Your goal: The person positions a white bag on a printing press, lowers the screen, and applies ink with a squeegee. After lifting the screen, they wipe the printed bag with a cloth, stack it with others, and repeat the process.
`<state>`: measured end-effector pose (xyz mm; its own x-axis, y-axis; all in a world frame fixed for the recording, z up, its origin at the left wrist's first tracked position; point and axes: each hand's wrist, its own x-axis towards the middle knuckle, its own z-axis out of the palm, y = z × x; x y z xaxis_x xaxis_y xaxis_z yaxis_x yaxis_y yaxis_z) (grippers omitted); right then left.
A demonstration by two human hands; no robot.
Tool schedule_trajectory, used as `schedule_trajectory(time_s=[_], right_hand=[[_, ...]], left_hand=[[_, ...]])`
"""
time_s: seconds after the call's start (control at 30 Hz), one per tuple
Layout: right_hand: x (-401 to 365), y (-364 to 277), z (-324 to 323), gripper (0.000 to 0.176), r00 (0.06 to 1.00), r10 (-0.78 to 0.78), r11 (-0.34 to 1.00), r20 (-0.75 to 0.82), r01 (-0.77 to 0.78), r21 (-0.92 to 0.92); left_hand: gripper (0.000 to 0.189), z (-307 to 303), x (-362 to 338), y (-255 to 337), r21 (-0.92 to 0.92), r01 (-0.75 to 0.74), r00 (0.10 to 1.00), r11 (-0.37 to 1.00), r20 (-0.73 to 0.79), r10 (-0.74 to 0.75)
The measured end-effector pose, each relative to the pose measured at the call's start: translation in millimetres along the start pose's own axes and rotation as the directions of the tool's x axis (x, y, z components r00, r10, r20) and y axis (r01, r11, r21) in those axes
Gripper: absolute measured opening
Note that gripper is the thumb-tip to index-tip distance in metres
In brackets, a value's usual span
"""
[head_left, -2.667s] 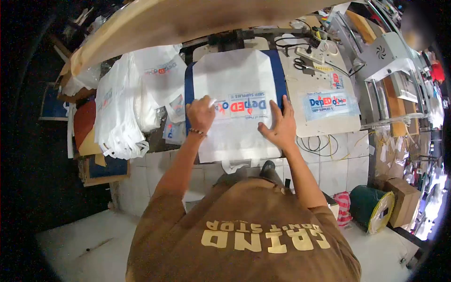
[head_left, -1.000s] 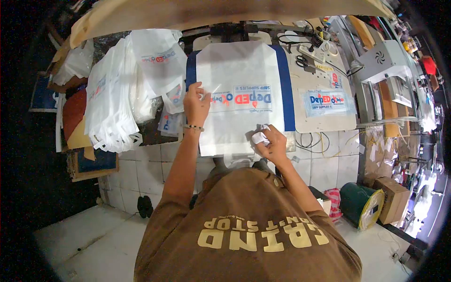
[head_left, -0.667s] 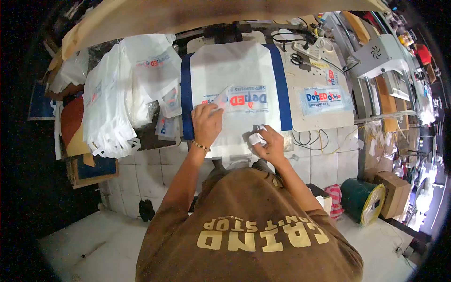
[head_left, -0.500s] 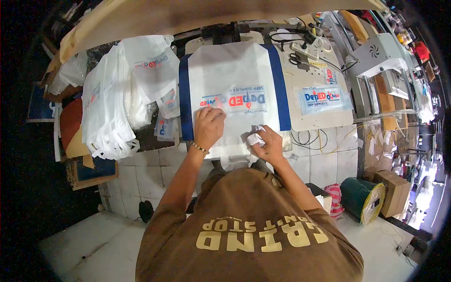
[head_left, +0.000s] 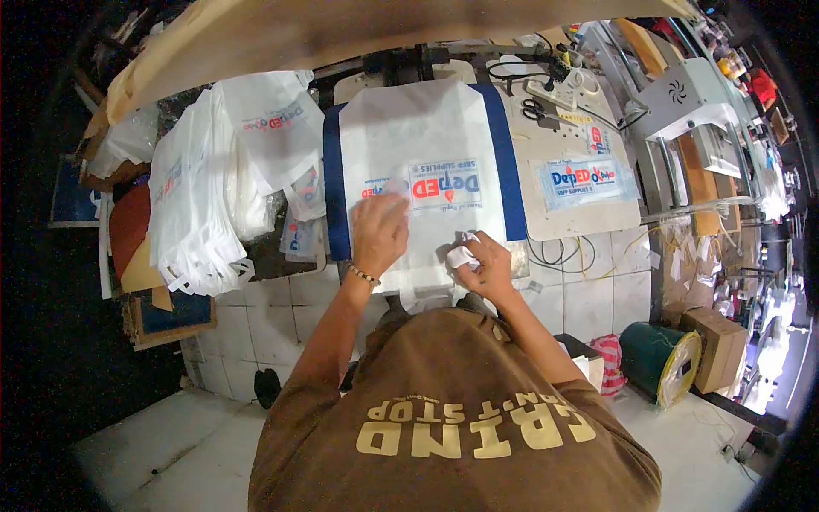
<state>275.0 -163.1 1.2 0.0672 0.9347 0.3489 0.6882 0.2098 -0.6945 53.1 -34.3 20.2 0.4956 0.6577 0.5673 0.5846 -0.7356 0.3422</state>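
A white bag [head_left: 409, 128] with an upside-down blue-and-red DepED print lies flat in front of me, over a board with dark blue side strips [head_left: 339, 192]. My left hand [head_left: 381, 230] is on the bag's print at its left end, fingers stretched forward and their tips blurred, partly covering the lettering. A beaded bracelet [head_left: 364, 276] circles that wrist. Near the bag's lower right edge, my right hand [head_left: 485, 266] is closed around a crumpled white cloth [head_left: 463, 253].
To the left hangs a thick stack of white bags [head_left: 192, 188], with loose printed bags beside it. On the right side are a printed transfer sheet [head_left: 582, 182], scissors [head_left: 536, 111], a power strip [head_left: 552, 92] and a grey machine [head_left: 687, 98]. A tan panel [head_left: 384, 43] spans overhead.
My left hand has moved slightly, its fingers now reaching a little further over the print and blurred. My right hand stays nearly in place, still gripping the crumpled cloth.
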Motion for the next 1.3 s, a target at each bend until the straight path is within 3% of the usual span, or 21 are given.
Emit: schedule_trajectory(time_s=[0.13,0.2,0.3,0.37,0.5,0.57,0.73,0.8,0.83,0.9,0.93,0.97,1.0,1.03,1.07,1.1,1.13,1.17,1.2,1.23,1.3], right_hand=[[0,-1,1,0.034,1.0,0.025,1.0,-0.006,-0.025,-0.003],[1,-1,1,0.034,1.0,0.02,1.0,-0.018,-0.02,-0.008],[2,-5,0,0.031,0.999,0.017,1.0,-0.046,-0.016,0.001],[3,-6,0,0.027,0.999,0.016,1.0,-0.049,-0.015,0.028],[4,-11,-3,0.024,0.997,0.01,1.0,-0.07,-0.009,0.017],[3,-11,-6,0.024,0.998,0.032,0.999,-0.047,-0.03,0.033],[-3,-7,-26,0.032,0.995,0.089,0.992,-0.052,-0.084,0.092],[-11,-6,-46,0.041,0.94,0.295,0.943,-0.17,-0.315,-0.108],[-15,-7,-56,0.046,0.906,0.398,0.903,-0.144,-0.415,-0.11],[-20,-6,-70,0.045,0.89,0.44,0.882,-0.124,-0.454,-0.13],[-23,-6,-73,0.044,0.873,0.48,0.859,-0.09,-0.488,-0.156],[-25,-4,-74,0.045,0.881,0.458,0.874,-0.119,-0.47,-0.119],[-26,-4,-73,0.045,0.879,0.458,0.874,-0.129,-0.472,-0.116],[-26,-3,-70,0.043,0.871,0.475,0.875,-0.124,-0.482,-0.036],[-25,-1,-67,0.042,0.863,0.49,0.871,-0.119,-0.489,0.044],[-27,12,-54,0.039,0.864,0.47,0.882,-0.182,-0.466,0.065],[-27,14,-53,0.039,0.861,0.469,0.883,-0.197,-0.466,0.064],[-25,14,-53,0.039,0.845,0.505,0.863,-0.177,-0.499,0.082],[-22,16,-53,0.04,0.828,0.539,0.843,-0.157,-0.529,0.101],[-22,22,-50,0.04,0.82,0.546,0.838,-0.171,-0.531,0.126],[-20,26,-50,0.04,0.804,0.57,0.822,-0.168,-0.556,0.127]], left_hand=[[0.058,-16,21,12,0.009,0.202,0.953,0.979,-0.231,-0.195],[0.058,-17,18,10,-0.007,0.193,0.958,0.981,-0.214,-0.19],[0.058,-9,6,-2,0.055,0.155,0.982,0.986,-0.116,-0.148],[0.056,5,-2,-17,0.2,0.15,0.981,0.968,0.091,-0.17],[0.058,7,17,9,0.032,0.173,0.985,0.984,0.023,-0.174],[0.065,13,22,24,0.105,0.062,0.986,0.993,0.148,-0.078],[0.07,9,29,25,0.246,0.012,0.942,0.969,0.322,-0.094],[0.069,-29,60,22,-0.057,0.106,0.722,0.993,0.691,-0.038],[0.058,-52,79,18,-0.327,-0.046,0.766,0.944,0.595,0.244],[0.047,-135,149,74,-0.364,0.132,0.687,0.922,0.704,0.179],[0.038,-164,171,89,-0.415,-0.195,0.836,0.889,0.404,0.372],[0.036,-207,200,113,-0.278,-0.296,0.851,0.914,0.358,0.385],[0.031,-241,228,135,-0.281,-0.288,0.888,0.915,0.279,0.365],[0.027,-268,257,146,-0.104,-0.5,0.846,0.86,0.153,0.511],[0.026,-290,292,146,-0.06,-0.535,0.843,0.843,0.034,0.537],[0.028,-307,332,131,0.3,-0.39,0.863,0.871,-0.211,0.459],[0.04,-322,368,145,0.444,-0.197,0.877,0.874,-0.318,0.359],[0.102,-343,431,147,0.458,-0.332,0.906,0.825,-0.087,0.413],[0.043,-331,438,159,0.748,-0.273,0.662,0.605,-0.31,0.683],[0.055,-340,473,151,0.8,-0.19,0.689,0.57,-0.304,0.658],[0.109,-376,549,124,0.723,-0.214,0.789,0.657,-0.268,0.553]])
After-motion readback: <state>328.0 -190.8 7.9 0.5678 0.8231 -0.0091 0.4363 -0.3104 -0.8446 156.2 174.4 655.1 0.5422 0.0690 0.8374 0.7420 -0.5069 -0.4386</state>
